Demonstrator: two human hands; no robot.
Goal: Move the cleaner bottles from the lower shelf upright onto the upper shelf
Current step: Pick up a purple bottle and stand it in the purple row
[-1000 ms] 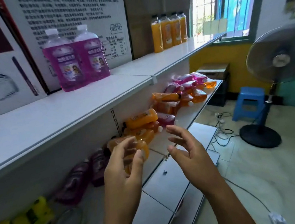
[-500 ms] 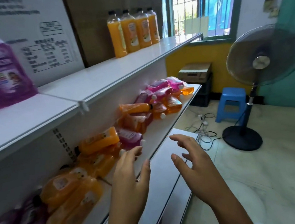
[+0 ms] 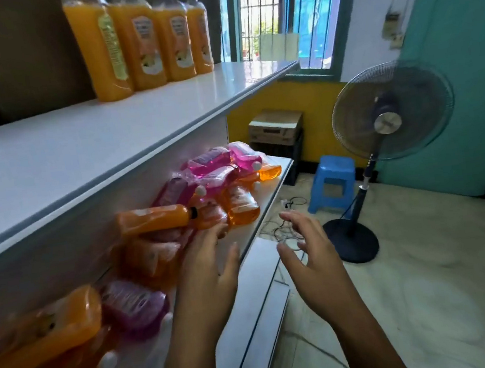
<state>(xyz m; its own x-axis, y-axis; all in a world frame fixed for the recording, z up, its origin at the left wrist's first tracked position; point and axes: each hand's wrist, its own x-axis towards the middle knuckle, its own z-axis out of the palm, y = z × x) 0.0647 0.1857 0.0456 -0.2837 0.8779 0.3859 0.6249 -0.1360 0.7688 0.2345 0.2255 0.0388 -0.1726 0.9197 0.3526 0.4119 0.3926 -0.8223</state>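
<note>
Several orange and pink cleaner bottles lie on their sides in a heap on the white lower shelf [image 3: 270, 192]. An orange bottle [image 3: 154, 219] lies on top of the heap; another orange one [image 3: 44, 332] and a purple one [image 3: 134, 307] lie nearer to me. Several orange bottles [image 3: 138, 40] stand upright at the back of the upper shelf [image 3: 137, 129]. My left hand [image 3: 207, 267] is over the lower shelf, fingers spread, fingertips close to the orange heap, holding nothing. My right hand [image 3: 314, 254] hovers off the shelf's front edge, fingers relaxed and spread, empty.
A standing fan [image 3: 386, 123] is on the floor to the right, with a blue stool [image 3: 334, 181] and loose cables [image 3: 283, 227] behind it. Cardboard boxes [image 3: 277, 127] sit against the yellow wall. A lower white ledge [image 3: 263, 291] juts out below the shelf.
The view has swung right along the shelves; the pink upright bottles have left the frame. Both hands have moved forward toward the orange heap, still empty.
</note>
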